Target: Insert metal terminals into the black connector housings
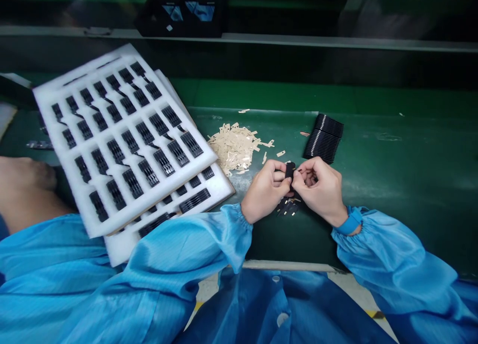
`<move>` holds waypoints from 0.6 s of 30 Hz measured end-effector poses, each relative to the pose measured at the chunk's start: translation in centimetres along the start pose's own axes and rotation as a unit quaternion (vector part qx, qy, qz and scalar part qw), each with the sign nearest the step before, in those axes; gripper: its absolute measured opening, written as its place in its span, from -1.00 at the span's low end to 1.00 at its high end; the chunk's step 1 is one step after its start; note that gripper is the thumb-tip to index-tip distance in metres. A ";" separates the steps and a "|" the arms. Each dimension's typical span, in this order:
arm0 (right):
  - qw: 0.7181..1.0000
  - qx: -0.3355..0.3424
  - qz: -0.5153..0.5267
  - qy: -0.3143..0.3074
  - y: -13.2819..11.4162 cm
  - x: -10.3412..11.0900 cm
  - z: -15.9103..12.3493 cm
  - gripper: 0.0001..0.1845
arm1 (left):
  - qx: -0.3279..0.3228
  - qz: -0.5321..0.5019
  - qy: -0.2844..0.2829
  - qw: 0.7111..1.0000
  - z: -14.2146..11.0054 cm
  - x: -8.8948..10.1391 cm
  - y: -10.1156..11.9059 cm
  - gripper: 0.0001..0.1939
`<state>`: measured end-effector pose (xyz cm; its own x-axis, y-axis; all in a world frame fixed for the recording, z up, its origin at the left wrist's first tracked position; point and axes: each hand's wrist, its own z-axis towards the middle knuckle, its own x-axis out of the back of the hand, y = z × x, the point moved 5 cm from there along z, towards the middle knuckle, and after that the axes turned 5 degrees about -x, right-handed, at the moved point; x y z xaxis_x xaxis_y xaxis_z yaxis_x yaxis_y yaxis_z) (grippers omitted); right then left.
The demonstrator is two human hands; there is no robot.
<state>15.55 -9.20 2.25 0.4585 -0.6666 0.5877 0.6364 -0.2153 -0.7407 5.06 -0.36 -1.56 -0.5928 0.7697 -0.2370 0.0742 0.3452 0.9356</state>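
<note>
My left hand and my right hand meet over the green bench, both pinching a small black part between their fingertips. Just below them lie a few more small black parts with metal pins. A heap of thin beige strips sits behind my left hand. A neat row of black parts lies behind my right hand. Both arms wear blue sleeves, and a blue band wraps my right wrist.
Two stacked white foam trays holding several black parts in slots lie at the left, tilted. Another person's arm rests at the far left. A dark raised rail runs along the back of the green surface.
</note>
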 end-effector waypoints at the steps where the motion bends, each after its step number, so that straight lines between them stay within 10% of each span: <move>1: 1.000 -0.009 0.004 0.002 0.1 0.0 0.0 -0.87 | 0.009 -0.017 0.002 1.000 -0.1 -0.2 0.0 -0.80; 18: 0.986 -0.113 0.115 -0.034 1.0 -0.5 0.2 -0.93 | -0.123 0.145 0.024 0.982 -0.3 0.8 0.8 -0.83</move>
<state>16.06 -8.95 1.30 0.6205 -0.6681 0.4107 0.3594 -0.2233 -0.9061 4.39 0.42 -0.92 -0.6133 0.7879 0.0550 0.0531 -0.0284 0.9982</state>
